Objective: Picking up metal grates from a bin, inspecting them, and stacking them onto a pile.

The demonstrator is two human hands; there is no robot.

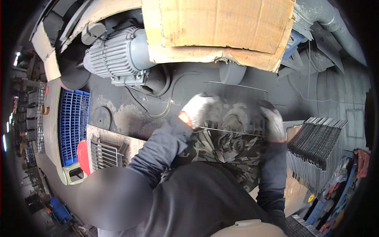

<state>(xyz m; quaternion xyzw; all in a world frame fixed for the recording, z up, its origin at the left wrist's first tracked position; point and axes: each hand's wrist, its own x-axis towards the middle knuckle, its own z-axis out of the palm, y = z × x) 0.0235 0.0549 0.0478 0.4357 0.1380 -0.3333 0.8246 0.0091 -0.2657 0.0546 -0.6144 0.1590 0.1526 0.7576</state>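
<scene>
A thin metal wire frame (pixel 233 130), smeared by motion, spans the space between my two gloved hands, over my camouflage-patterned lap. My left hand (pixel 199 110), in a white glove with dark fingertips, is closed at its left side. At its right side my right hand (pixel 273 123) is closed too, its dark glove fingers blurred. Just beyond the frame, a grey grinding wheel (pixel 232 73) shows below a cardboard cover (pixel 221 25). To the right of my right arm stands a tall stack of similar-looking metal frames (pixel 316 146).
A grey ribbed electric motor (pixel 114 55) sits at the far left, cables below it. Nearer stand a blue plastic crate (pixel 74 126), a red and pale green stool (pixel 81 158) and several metal grates (pixel 104 153) on a board. A thick duct (pixel 335 25) runs at the far right.
</scene>
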